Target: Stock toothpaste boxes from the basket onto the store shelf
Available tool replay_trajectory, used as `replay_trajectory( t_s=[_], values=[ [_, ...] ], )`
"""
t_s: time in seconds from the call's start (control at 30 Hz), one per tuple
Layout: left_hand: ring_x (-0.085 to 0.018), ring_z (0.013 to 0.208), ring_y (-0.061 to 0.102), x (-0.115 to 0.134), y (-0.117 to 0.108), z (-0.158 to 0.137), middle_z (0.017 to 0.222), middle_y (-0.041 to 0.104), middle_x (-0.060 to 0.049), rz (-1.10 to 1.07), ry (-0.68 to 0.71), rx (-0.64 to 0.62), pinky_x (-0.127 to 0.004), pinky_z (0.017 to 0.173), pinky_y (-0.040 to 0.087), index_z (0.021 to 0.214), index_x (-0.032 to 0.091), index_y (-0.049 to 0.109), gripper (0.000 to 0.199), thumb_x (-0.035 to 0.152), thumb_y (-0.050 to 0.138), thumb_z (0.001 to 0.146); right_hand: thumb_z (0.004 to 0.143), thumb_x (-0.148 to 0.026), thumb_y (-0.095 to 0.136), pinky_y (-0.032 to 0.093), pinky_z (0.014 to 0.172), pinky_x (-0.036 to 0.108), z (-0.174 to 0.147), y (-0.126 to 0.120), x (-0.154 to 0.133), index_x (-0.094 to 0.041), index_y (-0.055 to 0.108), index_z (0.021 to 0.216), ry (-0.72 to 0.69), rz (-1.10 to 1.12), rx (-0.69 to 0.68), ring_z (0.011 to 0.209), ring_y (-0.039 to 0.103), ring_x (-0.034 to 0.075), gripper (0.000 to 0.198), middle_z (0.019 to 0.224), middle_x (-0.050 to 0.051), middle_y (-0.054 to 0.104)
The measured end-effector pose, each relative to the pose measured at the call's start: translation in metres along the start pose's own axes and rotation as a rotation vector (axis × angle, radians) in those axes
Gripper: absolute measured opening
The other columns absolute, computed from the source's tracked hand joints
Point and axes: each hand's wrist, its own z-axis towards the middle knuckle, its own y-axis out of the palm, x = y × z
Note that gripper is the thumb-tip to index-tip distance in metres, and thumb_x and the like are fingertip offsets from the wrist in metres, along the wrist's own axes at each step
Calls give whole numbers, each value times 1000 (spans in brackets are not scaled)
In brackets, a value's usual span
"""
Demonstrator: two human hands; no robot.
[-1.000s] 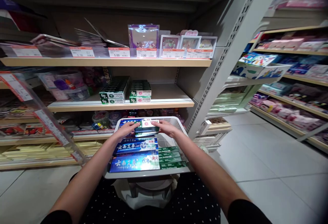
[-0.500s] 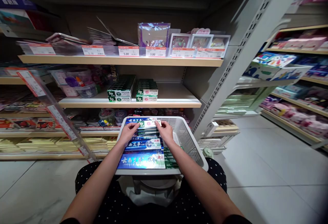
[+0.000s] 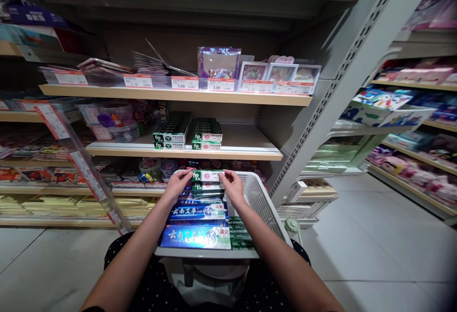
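Observation:
Between my two hands is a green and white toothpaste box (image 3: pixel 207 176), held by its ends over the far side of a grey plastic basket (image 3: pixel 259 197). The fingers of my left hand (image 3: pixel 179 184) pinch its left end, and those of my right hand (image 3: pixel 233 187) its right end. Right below it lies another green box (image 3: pixel 208 186). Nearer to me in the basket are blue toothpaste boxes (image 3: pixel 195 237), with dark green boxes (image 3: pixel 241 233) to their right. Two stacks of matching green and white boxes (image 3: pixel 171 135) stand on the shelf ahead.
The middle shelf (image 3: pixel 246 135) also bears clear plastic tubs (image 3: pixel 121 124) on its left. Above it, a shelf edge (image 3: pixel 178 93) carries price tags and small packs. A slotted metal upright (image 3: pixel 314 112) rises on the right. The basket rests over a stool (image 3: pixel 217 271) between my knees.
The view has tilted up a little, so the shelves sit lower. The held box has been raised slightly off the boxes in the basket, showing another green box beneath it.

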Motion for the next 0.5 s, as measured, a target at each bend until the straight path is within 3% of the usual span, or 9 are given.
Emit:
replay_trajectory(
  t_s=[0.13, 0.27, 0.33, 0.5],
  values=[
    [-23, 95, 68, 44, 13, 24, 100, 72, -10, -22, 171, 65, -39, 89, 53, 115, 13, 64, 56, 40, 78, 68, 72, -46, 73, 55, 81, 34, 35, 3, -32, -16, 63, 101, -89, 57, -25, 86, 66, 21, 43, 93, 8, 69],
    [-20, 94, 68, 76, 34, 51, 97, 71, -11, 64, 367, 210, -38, 93, 52, 103, 13, 63, 28, 27, 67, 79, 76, -42, 70, 54, 88, 36, 76, 14, -56, -16, 63, 103, -217, 75, 16, 93, 66, 21, 38, 99, 9, 68],
    [-20, 93, 69, 81, 42, 63, 96, 71, -11, 141, 410, 263, -37, 91, 53, 98, 14, 63, 19, 24, 62, 82, 78, -41, 68, 54, 90, 37, 92, 22, -61, -17, 62, 104, -276, 46, 54, 94, 65, 21, 36, 101, 9, 67],
    [-22, 96, 69, 71, 51, 89, 102, 70, -13, 249, 459, 315, -36, 87, 55, 106, 15, 60, 22, 24, 59, 85, 82, -35, 62, 53, 88, 38, 113, 35, -57, -17, 62, 101, -377, -150, 171, 93, 63, 21, 27, 109, 12, 61]
  ],
)
